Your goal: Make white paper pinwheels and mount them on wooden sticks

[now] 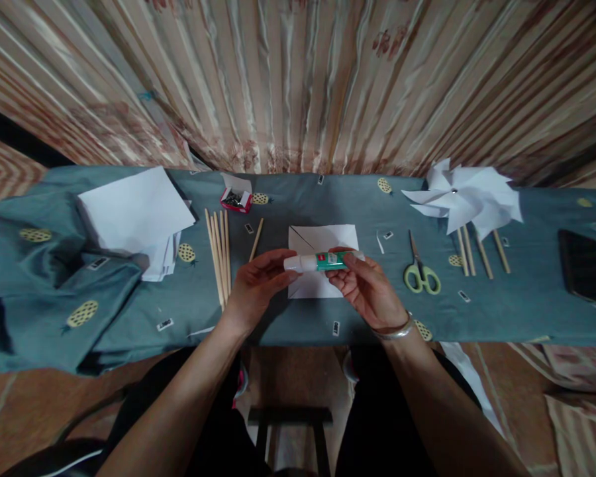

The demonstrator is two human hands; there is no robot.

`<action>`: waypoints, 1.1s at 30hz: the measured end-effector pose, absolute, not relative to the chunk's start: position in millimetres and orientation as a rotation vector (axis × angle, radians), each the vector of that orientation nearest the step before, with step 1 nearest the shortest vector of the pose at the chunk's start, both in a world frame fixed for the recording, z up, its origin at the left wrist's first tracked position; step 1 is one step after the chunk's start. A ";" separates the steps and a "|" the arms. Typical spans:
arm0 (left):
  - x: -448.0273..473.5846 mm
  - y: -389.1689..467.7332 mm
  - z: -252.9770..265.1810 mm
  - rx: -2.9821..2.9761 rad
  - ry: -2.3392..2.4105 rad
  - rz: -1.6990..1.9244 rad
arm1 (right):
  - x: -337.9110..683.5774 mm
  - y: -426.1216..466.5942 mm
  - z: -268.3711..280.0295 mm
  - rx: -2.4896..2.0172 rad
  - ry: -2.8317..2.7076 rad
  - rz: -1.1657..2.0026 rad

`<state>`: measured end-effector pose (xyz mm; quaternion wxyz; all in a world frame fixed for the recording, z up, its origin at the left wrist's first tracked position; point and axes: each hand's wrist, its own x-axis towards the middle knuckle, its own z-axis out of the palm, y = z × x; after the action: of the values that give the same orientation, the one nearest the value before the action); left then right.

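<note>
Between my two hands is a green and white glue tube (328,261), held level above the table. My left hand (258,281) pinches its white, translucent cap end. Around the green body at the other end, the fingers of my right hand (366,281) are closed. Directly beneath the tube lies a white square of paper (345,236) with dark diagonal lines running in from its corners. The tube and my fingers hide the middle of that square.
Left: stacked paper (134,205), wooden sticks (218,255), a single stick (257,238), and a red box (236,199) of small dark metal pieces. Right: green-handled scissors (420,271), white paper pinwheels (467,195) on sticks, a phone (583,265). A curtain (298,86) hangs behind the table.
</note>
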<state>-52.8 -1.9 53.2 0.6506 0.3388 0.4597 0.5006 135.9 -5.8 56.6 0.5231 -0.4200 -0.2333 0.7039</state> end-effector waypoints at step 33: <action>-148.0 2.4 56.7 1.310 1.652 1.395 | 130.5 -20.3 61.2 -1.132 -0.866 1.665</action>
<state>-148.0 2.4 56.7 0.3019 0.4940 0.6229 0.5261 130.5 -20.3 61.2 0.4572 -0.4593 -0.3515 0.6756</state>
